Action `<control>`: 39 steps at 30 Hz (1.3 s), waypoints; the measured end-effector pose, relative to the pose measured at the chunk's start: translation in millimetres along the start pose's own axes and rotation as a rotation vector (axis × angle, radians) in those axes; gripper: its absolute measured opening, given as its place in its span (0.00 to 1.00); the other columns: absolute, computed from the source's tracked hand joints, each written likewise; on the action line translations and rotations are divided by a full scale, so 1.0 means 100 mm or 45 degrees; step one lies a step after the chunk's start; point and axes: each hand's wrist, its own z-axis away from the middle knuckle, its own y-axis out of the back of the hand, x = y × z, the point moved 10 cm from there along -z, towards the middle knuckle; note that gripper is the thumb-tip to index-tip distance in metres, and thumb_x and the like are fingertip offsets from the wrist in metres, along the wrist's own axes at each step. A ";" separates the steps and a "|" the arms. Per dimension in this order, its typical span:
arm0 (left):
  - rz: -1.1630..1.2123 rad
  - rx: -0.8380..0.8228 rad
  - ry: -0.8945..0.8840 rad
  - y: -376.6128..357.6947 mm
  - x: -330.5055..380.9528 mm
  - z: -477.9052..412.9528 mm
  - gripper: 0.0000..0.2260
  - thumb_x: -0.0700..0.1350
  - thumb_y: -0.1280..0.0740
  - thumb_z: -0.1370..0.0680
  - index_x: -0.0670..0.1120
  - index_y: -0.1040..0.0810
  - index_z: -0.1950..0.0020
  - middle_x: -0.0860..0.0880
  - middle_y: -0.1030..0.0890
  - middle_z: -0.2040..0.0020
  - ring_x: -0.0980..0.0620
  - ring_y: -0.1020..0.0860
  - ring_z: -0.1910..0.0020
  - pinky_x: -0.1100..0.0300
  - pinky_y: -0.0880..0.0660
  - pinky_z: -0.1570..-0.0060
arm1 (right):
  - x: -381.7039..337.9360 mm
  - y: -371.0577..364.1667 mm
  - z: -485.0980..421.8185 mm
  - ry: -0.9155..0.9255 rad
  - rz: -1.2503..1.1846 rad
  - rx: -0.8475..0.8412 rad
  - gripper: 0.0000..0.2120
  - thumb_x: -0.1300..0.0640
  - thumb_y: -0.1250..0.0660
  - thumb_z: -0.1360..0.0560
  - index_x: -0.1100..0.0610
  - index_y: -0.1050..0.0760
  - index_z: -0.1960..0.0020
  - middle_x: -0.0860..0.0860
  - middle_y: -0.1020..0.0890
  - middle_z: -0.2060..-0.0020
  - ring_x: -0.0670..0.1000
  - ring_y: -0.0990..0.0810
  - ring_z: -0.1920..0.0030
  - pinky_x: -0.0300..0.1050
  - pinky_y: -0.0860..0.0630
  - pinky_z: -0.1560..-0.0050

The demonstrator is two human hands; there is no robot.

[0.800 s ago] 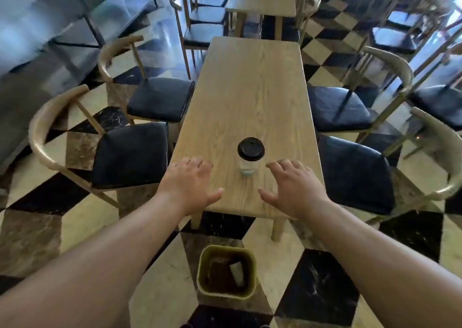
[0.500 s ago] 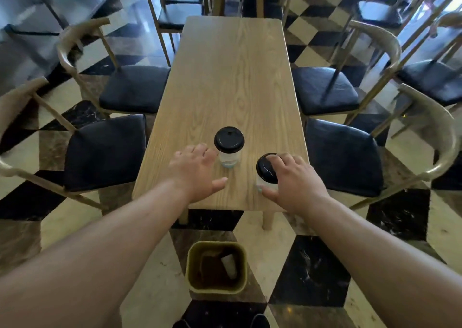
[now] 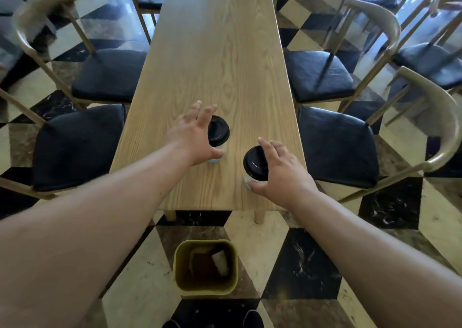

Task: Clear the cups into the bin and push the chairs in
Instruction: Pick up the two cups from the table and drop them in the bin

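Note:
Two clear cups with black lids stand near the front end of the long wooden table (image 3: 215, 52). My left hand (image 3: 192, 137) curls around the left cup (image 3: 220, 130), fingers spread past its far side and thumb by its base; I see no firm grip. My right hand (image 3: 282, 175) wraps the right cup (image 3: 255, 162), thumb at its base and fingers against the lid. An olive bin (image 3: 178, 265) sits on the floor below the table's front edge, with a cup lying inside it.
Two black-cushioned chairs stand on each side of the table, pulled out from it: the left pair (image 3: 77, 145) (image 3: 110, 75) and the right pair (image 3: 337, 147) (image 3: 317, 75). More tables and chairs fill the room behind. The floor is chequered tile.
My left hand has moved forward and right from the table surface to the left cup. My right hand has stayed on the right cup. The view has tilted further down.

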 end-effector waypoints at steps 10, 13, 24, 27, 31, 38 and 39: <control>0.044 -0.079 -0.029 -0.24 0.11 -0.01 0.36 0.54 0.23 0.27 0.54 0.37 0.24 0.45 0.33 0.30 0.39 0.26 0.38 0.48 0.24 0.51 | 0.01 -0.07 -0.05 -0.037 -0.035 -0.020 0.46 0.45 0.23 0.25 0.43 0.48 0.16 0.51 0.37 0.23 0.59 0.23 0.35 0.58 0.17 0.42; 0.051 -0.112 -0.089 -0.31 0.10 0.30 0.37 0.57 0.23 0.28 0.55 0.37 0.24 0.47 0.32 0.32 0.42 0.26 0.40 0.49 0.23 0.52 | -0.02 -0.04 0.09 -0.026 -0.057 -0.023 0.45 0.43 0.23 0.25 0.43 0.47 0.17 0.51 0.35 0.26 0.58 0.22 0.38 0.57 0.16 0.46; 0.132 -0.166 -0.150 -0.65 -0.16 1.76 0.35 0.66 0.28 0.25 0.61 0.42 0.25 0.53 0.33 0.32 0.47 0.27 0.38 0.50 0.22 0.48 | -0.19 -0.46 0.90 0.054 -0.108 -0.107 0.45 0.33 0.27 0.27 0.39 0.49 0.20 0.47 0.32 0.30 0.54 0.21 0.41 0.45 0.22 0.53; 0.152 -0.191 -0.110 -0.81 -0.29 2.01 0.35 0.67 0.28 0.25 0.62 0.43 0.25 0.54 0.33 0.31 0.48 0.27 0.36 0.46 0.20 0.45 | -0.28 -0.70 1.04 0.069 -0.090 -0.170 0.45 0.32 0.28 0.28 0.38 0.50 0.20 0.47 0.32 0.31 0.54 0.21 0.40 0.47 0.20 0.49; 0.152 -0.205 -0.045 -1.02 -0.52 2.23 0.37 0.67 0.28 0.25 0.60 0.43 0.22 0.53 0.33 0.30 0.48 0.27 0.35 0.48 0.20 0.43 | -0.41 -1.02 1.20 0.081 -0.087 -0.234 0.46 0.33 0.28 0.27 0.40 0.50 0.19 0.47 0.33 0.30 0.54 0.23 0.37 0.50 0.18 0.46; 0.135 -0.242 0.007 -1.36 -0.76 2.51 0.38 0.65 0.27 0.24 0.59 0.43 0.22 0.52 0.33 0.29 0.47 0.28 0.34 0.48 0.20 0.42 | -0.57 -1.53 1.40 0.057 -0.023 -0.346 0.46 0.37 0.26 0.25 0.41 0.50 0.17 0.48 0.34 0.27 0.54 0.24 0.35 0.48 0.19 0.43; 0.138 -0.248 0.008 -1.41 -0.79 2.54 0.38 0.64 0.27 0.24 0.59 0.43 0.22 0.52 0.33 0.29 0.47 0.28 0.34 0.48 0.20 0.42 | -0.58 -1.59 1.42 0.051 -0.019 -0.358 0.46 0.37 0.26 0.25 0.41 0.50 0.17 0.48 0.34 0.27 0.54 0.24 0.35 0.47 0.19 0.43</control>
